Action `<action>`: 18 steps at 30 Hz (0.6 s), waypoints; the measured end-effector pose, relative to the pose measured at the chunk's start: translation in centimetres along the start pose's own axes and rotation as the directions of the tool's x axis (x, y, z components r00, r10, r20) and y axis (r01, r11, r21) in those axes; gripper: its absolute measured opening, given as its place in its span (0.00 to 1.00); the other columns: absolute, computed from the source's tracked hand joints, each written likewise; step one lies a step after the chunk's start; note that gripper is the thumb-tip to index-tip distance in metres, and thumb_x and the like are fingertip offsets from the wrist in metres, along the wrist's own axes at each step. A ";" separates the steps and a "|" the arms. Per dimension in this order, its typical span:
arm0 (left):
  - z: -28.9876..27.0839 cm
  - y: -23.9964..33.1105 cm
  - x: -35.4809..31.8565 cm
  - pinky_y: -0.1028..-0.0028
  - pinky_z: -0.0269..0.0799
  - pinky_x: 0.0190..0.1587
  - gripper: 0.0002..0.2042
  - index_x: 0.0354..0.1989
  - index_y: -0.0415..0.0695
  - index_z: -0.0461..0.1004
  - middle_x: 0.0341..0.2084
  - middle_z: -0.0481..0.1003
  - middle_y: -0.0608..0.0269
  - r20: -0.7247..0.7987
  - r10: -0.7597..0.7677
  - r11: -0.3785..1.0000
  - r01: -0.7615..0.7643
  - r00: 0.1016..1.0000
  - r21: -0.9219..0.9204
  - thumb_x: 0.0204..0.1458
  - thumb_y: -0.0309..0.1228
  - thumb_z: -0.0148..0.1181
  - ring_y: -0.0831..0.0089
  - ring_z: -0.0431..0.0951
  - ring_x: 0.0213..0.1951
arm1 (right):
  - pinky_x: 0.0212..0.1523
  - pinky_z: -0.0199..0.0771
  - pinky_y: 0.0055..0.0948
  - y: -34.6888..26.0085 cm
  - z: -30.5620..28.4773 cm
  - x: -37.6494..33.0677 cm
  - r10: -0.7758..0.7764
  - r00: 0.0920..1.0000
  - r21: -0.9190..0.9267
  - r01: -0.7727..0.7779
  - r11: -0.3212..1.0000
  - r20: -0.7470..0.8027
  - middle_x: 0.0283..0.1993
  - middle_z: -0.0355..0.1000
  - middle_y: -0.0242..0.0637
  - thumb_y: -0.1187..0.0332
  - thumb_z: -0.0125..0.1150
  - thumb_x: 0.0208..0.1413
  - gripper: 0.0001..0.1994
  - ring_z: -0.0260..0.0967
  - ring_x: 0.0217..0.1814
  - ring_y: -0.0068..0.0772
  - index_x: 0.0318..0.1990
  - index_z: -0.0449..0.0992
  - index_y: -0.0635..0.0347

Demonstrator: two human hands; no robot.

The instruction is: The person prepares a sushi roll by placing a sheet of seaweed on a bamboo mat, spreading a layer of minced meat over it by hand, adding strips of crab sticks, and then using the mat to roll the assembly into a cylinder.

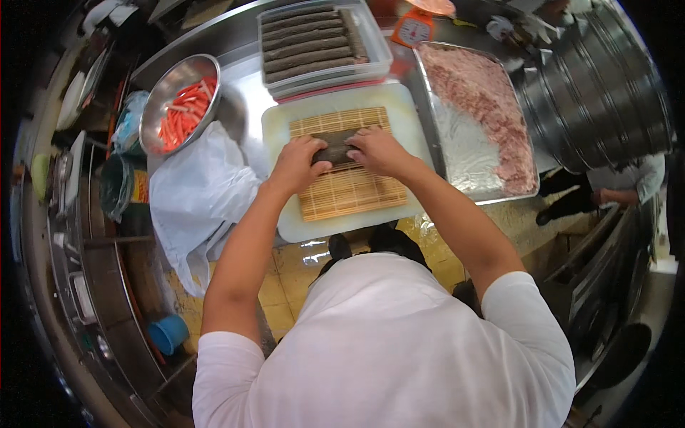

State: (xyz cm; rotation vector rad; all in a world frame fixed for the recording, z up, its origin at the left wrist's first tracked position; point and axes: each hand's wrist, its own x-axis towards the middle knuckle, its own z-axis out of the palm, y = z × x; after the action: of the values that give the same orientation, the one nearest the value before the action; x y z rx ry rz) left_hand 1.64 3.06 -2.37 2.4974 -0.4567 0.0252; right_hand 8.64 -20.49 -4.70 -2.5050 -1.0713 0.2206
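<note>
A dark seaweed roll (334, 146) lies crosswise on a bamboo rolling mat (349, 191). The mat is spread flat on a white cutting board (285, 222). My left hand (300, 162) grips the roll's left end with the fingers curled over it. At the other end, my right hand (376, 150) is closed round the roll in the same way. Beyond the board, several finished dark rolls (307, 44) lie side by side in a clear plastic container (374, 71).
Left stands a steel bowl (150, 128) of red-and-white sticks (187, 114), beside a white plastic bag (203, 182). A metal tray (457, 143) of pink minced filling (492, 100) lies right, near stacked round steel pans (599, 93). An orange scale (414, 28) stands behind. Another person (628, 182) is at far right.
</note>
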 end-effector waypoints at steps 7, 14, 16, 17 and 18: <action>1.3 -1.1 -0.4 0.60 0.68 0.58 0.25 0.55 0.41 0.73 0.47 0.76 0.50 -0.129 0.122 0.992 -0.127 0.984 -0.029 0.50 0.37 0.70 0.52 0.74 0.51 | 0.59 0.69 0.46 -0.7 -0.9 0.4 0.024 1.000 0.056 -0.023 0.998 -0.017 0.50 0.76 0.46 0.56 0.67 0.54 0.22 0.70 0.56 0.53 0.53 0.78 0.58; 3.3 -0.8 -2.0 0.64 0.68 0.59 0.23 0.56 0.35 0.72 0.50 0.74 0.48 -0.374 -0.167 0.949 0.046 0.912 -0.312 0.52 0.31 0.66 0.56 0.74 0.53 | 0.60 0.70 0.43 13.7 -10.0 -7.3 0.342 0.729 0.127 -0.334 0.934 -0.594 0.54 0.75 0.53 0.60 0.59 0.60 0.19 0.72 0.58 0.53 0.56 0.76 0.57; 3.4 -0.9 -2.1 0.65 0.69 0.57 0.23 0.55 0.35 0.72 0.49 0.74 0.49 -0.383 -0.193 0.945 0.066 0.903 -0.320 0.52 0.31 0.66 0.57 0.74 0.52 | 0.59 0.71 0.43 18.6 -12.3 -11.4 0.531 0.532 0.282 -0.480 0.831 -0.659 0.54 0.76 0.54 0.62 0.54 0.61 0.19 0.73 0.58 0.53 0.56 0.76 0.60; 3.4 -1.0 -2.0 0.65 0.69 0.57 0.23 0.55 0.35 0.72 0.49 0.74 0.49 -0.381 -0.198 0.944 0.071 0.903 -0.323 0.52 0.31 0.66 0.57 0.74 0.52 | 0.59 0.71 0.42 20.7 -13.0 -13.4 0.531 0.498 0.231 -0.543 0.808 -0.686 0.54 0.76 0.54 0.63 0.53 0.61 0.19 0.73 0.58 0.54 0.56 0.76 0.61; 3.5 -1.0 -2.0 0.65 0.69 0.57 0.23 0.55 0.35 0.72 0.48 0.74 0.49 -0.383 -0.190 0.946 0.065 0.904 -0.317 0.52 0.31 0.66 0.57 0.74 0.51 | 0.59 0.71 0.42 22.3 -13.3 -15.0 0.527 0.465 0.183 -0.602 0.777 -0.711 0.53 0.76 0.54 0.63 0.53 0.60 0.20 0.74 0.58 0.54 0.56 0.76 0.61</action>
State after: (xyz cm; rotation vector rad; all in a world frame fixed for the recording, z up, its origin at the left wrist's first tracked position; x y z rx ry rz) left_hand -0.19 2.54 -6.07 2.1391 -0.1053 0.3928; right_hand 16.87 -49.23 -2.38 -2.5340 0.1236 -0.6530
